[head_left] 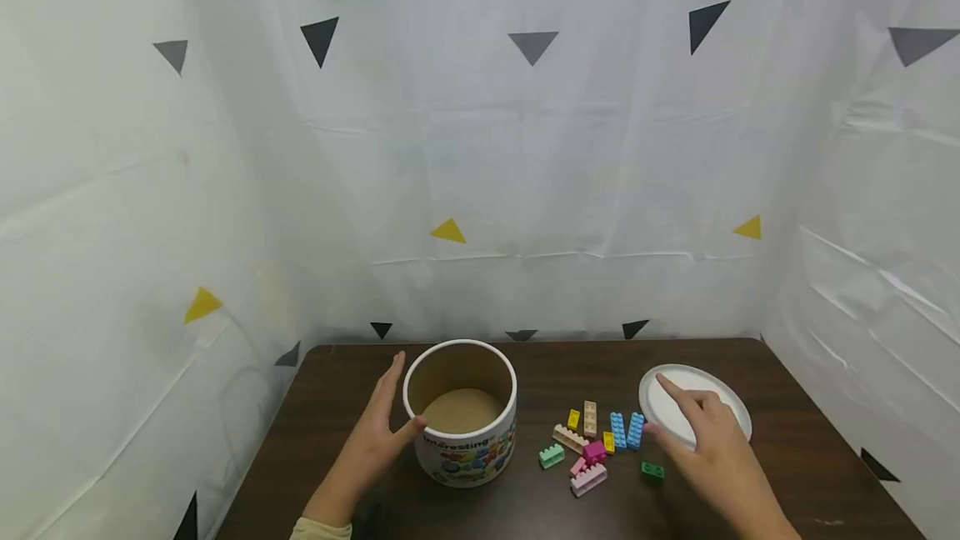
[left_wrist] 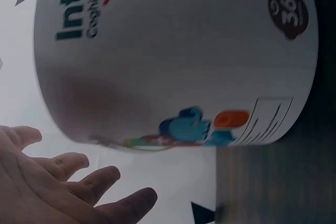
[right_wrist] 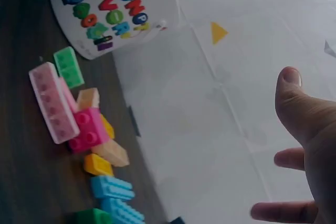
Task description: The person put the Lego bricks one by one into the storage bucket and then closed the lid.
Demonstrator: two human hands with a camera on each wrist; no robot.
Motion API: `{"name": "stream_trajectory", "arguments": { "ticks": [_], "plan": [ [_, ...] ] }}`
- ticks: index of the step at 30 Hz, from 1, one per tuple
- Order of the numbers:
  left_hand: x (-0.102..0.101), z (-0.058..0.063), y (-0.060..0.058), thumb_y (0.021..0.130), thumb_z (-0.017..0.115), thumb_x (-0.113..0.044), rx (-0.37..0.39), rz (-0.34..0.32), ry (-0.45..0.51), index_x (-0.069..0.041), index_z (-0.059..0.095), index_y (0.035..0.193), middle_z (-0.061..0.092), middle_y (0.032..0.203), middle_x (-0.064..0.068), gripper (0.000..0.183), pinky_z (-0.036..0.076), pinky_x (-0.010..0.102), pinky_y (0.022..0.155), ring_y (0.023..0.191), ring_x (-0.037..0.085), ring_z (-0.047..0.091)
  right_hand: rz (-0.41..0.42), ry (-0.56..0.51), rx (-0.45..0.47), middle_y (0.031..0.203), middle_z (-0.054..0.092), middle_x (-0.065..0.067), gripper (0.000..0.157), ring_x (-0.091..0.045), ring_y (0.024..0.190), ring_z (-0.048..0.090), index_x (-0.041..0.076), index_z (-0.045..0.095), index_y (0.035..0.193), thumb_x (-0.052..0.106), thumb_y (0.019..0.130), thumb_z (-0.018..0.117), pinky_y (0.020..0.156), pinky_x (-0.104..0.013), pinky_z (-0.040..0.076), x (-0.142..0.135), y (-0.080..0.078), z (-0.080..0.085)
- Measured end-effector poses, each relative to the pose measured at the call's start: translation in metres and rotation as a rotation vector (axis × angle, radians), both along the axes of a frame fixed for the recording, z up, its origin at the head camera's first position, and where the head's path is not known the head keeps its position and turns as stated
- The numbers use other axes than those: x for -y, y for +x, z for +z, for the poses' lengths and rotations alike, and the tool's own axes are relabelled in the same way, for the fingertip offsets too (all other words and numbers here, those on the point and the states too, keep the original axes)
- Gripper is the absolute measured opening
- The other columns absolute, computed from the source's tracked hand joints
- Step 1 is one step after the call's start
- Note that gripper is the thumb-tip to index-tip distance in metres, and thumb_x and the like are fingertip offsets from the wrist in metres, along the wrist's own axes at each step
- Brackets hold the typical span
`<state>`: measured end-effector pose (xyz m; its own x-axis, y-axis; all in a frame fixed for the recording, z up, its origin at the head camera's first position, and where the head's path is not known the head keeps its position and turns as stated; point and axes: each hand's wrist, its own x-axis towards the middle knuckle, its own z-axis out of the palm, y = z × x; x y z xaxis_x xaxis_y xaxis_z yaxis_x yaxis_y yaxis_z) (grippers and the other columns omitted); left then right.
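In the head view a white cylindrical tub (head_left: 465,457) with a printed label stands upright, its round mouth showing a bare tan bottom. My left hand (head_left: 371,444) is at the tub's left side, thumb by the front rim and fingers spread. In the left wrist view the fingers (left_wrist: 100,182) are straight and apart from the printed wall. My right hand (head_left: 708,448) hovers over the near edge of a white round plate (head_left: 738,415), index finger stretched out, nothing held. Toy building bricks (head_left: 594,452) lie in a loose cluster between the tub and the plate.
A dark green brick (head_left: 652,471) sits below the right hand, and two blue bricks (head_left: 635,432) lie left of the plate. The dark wooden table (head_left: 345,373) is bounded by white sheets (head_left: 570,190) with triangle prints at the back and sides.
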<state>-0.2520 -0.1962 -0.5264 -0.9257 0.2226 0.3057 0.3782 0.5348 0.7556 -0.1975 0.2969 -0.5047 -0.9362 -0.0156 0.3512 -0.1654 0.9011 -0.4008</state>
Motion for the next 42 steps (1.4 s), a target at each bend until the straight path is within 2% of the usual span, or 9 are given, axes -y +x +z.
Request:
{"name": "stream_trajectory", "arguments": {
  "ticks": [2,7,13,15,18,22,29,36,42],
  "plan": [
    [-0.001,-0.004,0.0,0.098,0.072,-0.065,0.005,-0.008,0.011,-0.038,0.011,0.176,0.016,0.184,0.01,0.103,0.027,0.082,0.12,0.167,0.048,0.02,-0.011,-0.04,0.115,0.118,0.064,-0.017,0.079,-0.031,0.1,0.063,0.018,0.052,0.161,0.064,0.1,0.069,0.084,-0.057,0.057,0.002,0.002,-0.007],
    [-0.003,-0.012,-0.001,0.092,0.074,-0.073,0.027,-0.044,0.05,-0.036,0.011,0.176,0.017,0.184,0.012,0.111,0.028,0.082,0.119,0.166,0.05,0.021,-0.022,-0.205,0.379,0.096,0.066,-0.003,0.069,-0.016,0.08,0.056,0.017,0.057,0.156,0.062,0.104,0.065,0.068,-0.033,0.047,0.005,0.002,-0.028],
    [-0.007,-0.018,-0.002,0.089,0.081,-0.066,0.011,-0.051,0.061,-0.031,0.011,0.177,0.009,0.184,0.017,0.117,0.027,0.083,0.119,0.166,0.053,0.017,0.011,-0.445,0.478,0.082,0.058,-0.003,0.05,-0.016,0.062,0.054,0.016,0.065,0.146,0.043,0.104,0.073,0.056,-0.029,0.047,-0.003,-0.002,-0.063],
    [-0.009,-0.022,-0.001,0.091,0.084,-0.059,0.051,-0.036,0.066,-0.029,0.01,0.177,0.009,0.184,0.018,0.118,0.026,0.082,0.12,0.166,0.054,0.016,0.052,-0.498,0.51,0.081,0.057,-0.004,0.048,-0.015,0.058,0.053,0.014,0.066,0.145,0.038,0.105,0.073,0.054,-0.029,0.047,-0.01,-0.003,-0.074],
    [-0.011,-0.03,0.0,0.094,0.084,-0.05,0.148,0.007,0.088,-0.034,0.006,0.177,0.01,0.184,0.017,0.115,0.027,0.081,0.121,0.166,0.052,0.016,0.122,-0.54,0.558,0.082,0.056,-0.004,0.047,-0.014,0.058,0.053,0.01,0.067,0.143,0.035,0.104,0.074,0.054,-0.029,0.048,-0.018,-0.004,-0.088],
    [-0.014,-0.038,0.0,0.095,0.083,-0.048,0.213,0.064,0.14,-0.047,0.005,0.173,0.014,0.184,0.011,0.111,0.028,0.079,0.122,0.167,0.047,0.02,0.184,-0.575,0.579,0.084,0.059,-0.006,0.046,-0.014,0.062,0.054,0.008,0.069,0.14,0.035,0.103,0.076,0.057,-0.029,0.05,-0.024,-0.007,-0.1],
    [-0.019,-0.044,0.001,0.094,0.084,-0.045,0.242,0.062,0.253,-0.056,0.006,0.17,0.015,0.183,0.007,0.109,0.026,0.075,0.125,0.166,0.044,0.024,0.202,-0.569,0.585,0.083,0.061,-0.005,0.048,-0.013,0.063,0.056,0.007,0.07,0.139,0.032,0.099,0.081,0.058,-0.029,0.051,-0.029,-0.006,-0.104],
    [-0.022,-0.043,-0.001,0.095,0.083,-0.039,0.234,0.039,0.292,-0.05,0.011,0.172,0.021,0.181,0.014,0.106,0.031,0.073,0.122,0.162,0.047,0.031,0.168,-0.557,0.56,0.082,0.061,-0.005,0.04,-0.015,0.061,0.057,0.005,0.072,0.13,0.031,0.101,0.078,0.056,-0.03,0.051,-0.027,-0.006,-0.101],
    [-0.024,-0.044,-0.011,0.094,0.084,-0.041,0.215,0.03,0.294,-0.047,0.013,0.173,0.026,0.18,0.012,0.106,0.033,0.072,0.121,0.161,0.045,0.034,0.157,-0.573,0.535,0.082,0.06,-0.004,0.033,-0.015,0.062,0.058,0.006,0.072,0.127,0.03,0.106,0.073,0.059,-0.031,0.053,-0.028,-0.008,-0.095]
  ]
}}
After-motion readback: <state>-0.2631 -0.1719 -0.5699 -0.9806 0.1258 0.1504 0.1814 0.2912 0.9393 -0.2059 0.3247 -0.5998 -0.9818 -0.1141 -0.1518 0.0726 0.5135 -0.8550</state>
